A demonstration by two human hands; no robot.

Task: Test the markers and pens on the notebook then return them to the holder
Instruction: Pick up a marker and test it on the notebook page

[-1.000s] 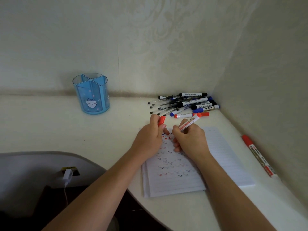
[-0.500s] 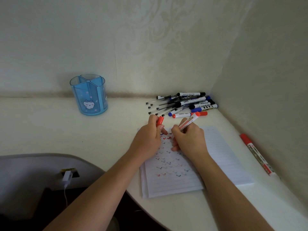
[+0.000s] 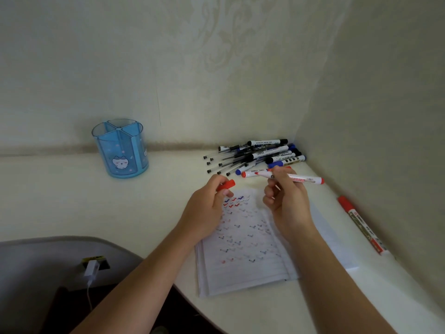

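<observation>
While the red marker (image 3: 296, 177) is lifted off the page, both hands hover over the far end of the notebook (image 3: 243, 249), which lies open on the table (image 3: 60, 201).

Right hand (image 3: 286, 203): thumb and fingers pinch the marker's barrel near the writing end. Left hand (image 3: 207, 210): fingertips pinch the red cap (image 3: 226, 185).

Key relation: the marker lies almost level, its long axis running across the notebook's far edge. The bare tip aims at the left hand and the red tail points away to the notebook's right. The cap sits just past the tip and a little lower, with a small gap between them. It is tilted, upper end toward the tip; whether that end is its mouth, I cannot tell. My judgement is that capping comes next, and the mouth must line up with the barrel first.

Holder (image 3: 120, 150): blue, see-through, divided, standing well left of the notebook and beyond it. The left hand is nearer. I see no pens in it.

Writing: red capitals on the barrel, apparently ending "BOARD", with the start hidden by fingers. The holder shows a cartoon cat face and no words. The page carries rows of small ticks in red, blue and dark ink. The pile of pens and markers (image 3: 255, 156) just beyond the notebook has labels too small to read. The same goes for the second red marker (image 3: 361, 225), capped, right of the notebook.
</observation>
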